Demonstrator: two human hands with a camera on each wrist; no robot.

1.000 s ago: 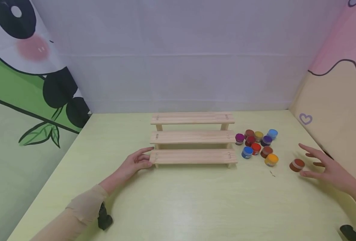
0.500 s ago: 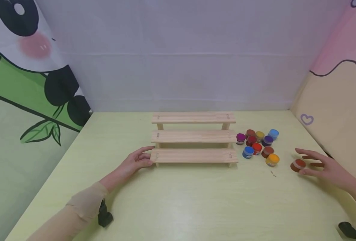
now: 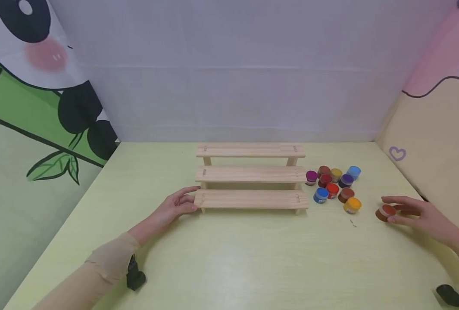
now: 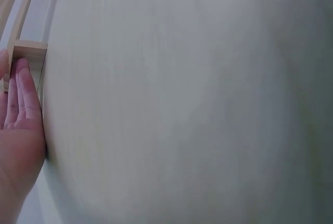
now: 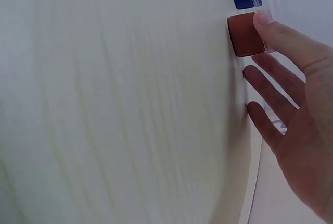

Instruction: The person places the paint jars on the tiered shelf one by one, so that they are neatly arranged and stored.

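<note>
Toward the right side of the table [image 3: 248, 254], a brown jar [image 3: 385, 212] sits upright between the thumb and fingers of my right hand [image 3: 427, 217]. My thumb touches its upper part, near the cap; my forefinger reaches past the far side, and the other fingers spread loosely behind. Thumb and fingers stand apart around it; whether the forefinger meets the jar I cannot tell. My left hand [image 3: 175, 206] rests at the left end of the wooden stand [image 3: 251, 199], fingers extended along its end, thumb at the front corner.

Squat and round, the jar has smooth brown sides with a paler, clear band below the cap. Pale planks with fine straight grain make the stand's three steps. Faint streaks run across the yellowish tabletop.

Nearest the jar, yet apart from it, is an orange-yellow jar [image 3: 352, 204], at the edge of a huddle of coloured jars [image 3: 332, 190].

Compared with a second ago, my right forefinger is lower and nearer the jar, which has stayed in place; my left hand has stayed at the stand.
</note>
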